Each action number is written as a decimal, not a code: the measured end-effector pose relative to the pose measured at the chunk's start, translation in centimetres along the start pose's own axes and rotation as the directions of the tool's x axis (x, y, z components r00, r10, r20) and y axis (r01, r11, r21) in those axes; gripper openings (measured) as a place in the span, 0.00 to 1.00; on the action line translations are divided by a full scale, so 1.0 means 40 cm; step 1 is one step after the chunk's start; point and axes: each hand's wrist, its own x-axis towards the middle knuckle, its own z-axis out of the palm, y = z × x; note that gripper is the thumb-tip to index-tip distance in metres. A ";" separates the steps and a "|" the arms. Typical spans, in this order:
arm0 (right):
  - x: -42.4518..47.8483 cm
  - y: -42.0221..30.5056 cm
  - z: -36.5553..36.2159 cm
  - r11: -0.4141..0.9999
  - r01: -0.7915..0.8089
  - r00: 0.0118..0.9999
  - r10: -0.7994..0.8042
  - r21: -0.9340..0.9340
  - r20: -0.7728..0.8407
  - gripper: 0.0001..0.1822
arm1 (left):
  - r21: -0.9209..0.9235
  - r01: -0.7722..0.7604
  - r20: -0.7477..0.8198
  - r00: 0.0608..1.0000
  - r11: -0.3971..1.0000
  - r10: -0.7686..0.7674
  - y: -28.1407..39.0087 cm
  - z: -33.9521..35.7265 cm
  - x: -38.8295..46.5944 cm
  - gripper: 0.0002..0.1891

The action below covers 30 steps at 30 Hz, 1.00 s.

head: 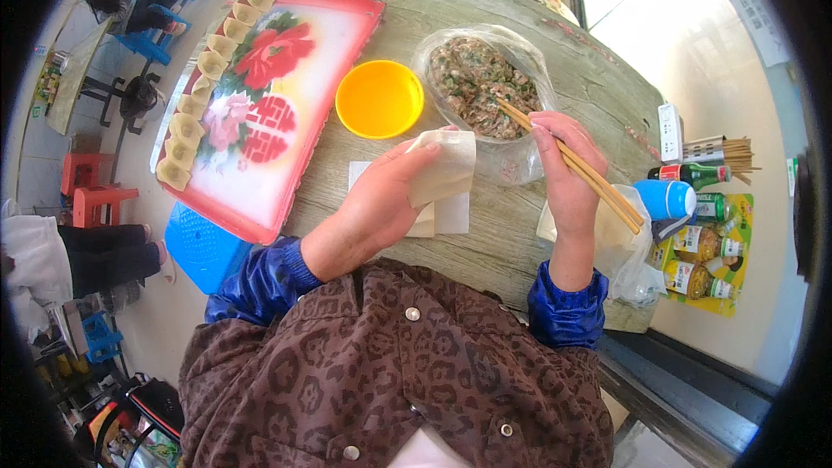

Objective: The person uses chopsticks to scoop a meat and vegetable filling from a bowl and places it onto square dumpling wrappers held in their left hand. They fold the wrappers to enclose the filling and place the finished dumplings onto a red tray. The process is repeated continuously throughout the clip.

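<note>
A square wonton wrapper (445, 162) lies across the fingers of my left hand (380, 198), its thumb pressing on the near corner. My right hand (571, 172) grips a pair of wooden chopsticks (604, 192), whose tips dip into a mound of minced meat filling with green bits (478, 81). Clear plastic film (543, 78) lines the vessel around the filling. A yellow bowl (379, 99) stands between the filling and a flowered, red-rimmed tray (302, 136). Folded wontons (211, 65) line the tray's far-left edge. More wrappers and white paper (453, 214) lie under my left hand.
At the right stand a blue cup-like container (666, 199), a holder with wooden chopsticks (705, 151) and a green bottle (692, 173). A plastic bag (627, 240) lies near my right forearm. A blue stool (201, 250) is beneath the tray's corner. Other people sit or stand at the left.
</note>
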 end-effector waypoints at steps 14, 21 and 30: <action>-0.005 0.022 0.013 0.999 -0.011 0.998 0.014 -0.046 0.066 0.04 | -0.086 0.063 -0.128 0.989 0.994 -0.074 0.002 -0.001 0.005 0.23; -0.033 0.022 0.017 0.989 -0.147 0.983 0.143 0.027 0.118 0.06 | -0.081 0.034 -0.156 0.987 0.996 -0.046 -0.005 -0.021 0.017 0.19; -0.029 0.010 -0.012 0.741 -0.328 0.927 0.370 0.586 0.051 0.10 | -0.130 0.037 -0.005 0.999 0.991 -0.038 0.018 -0.022 0.025 0.22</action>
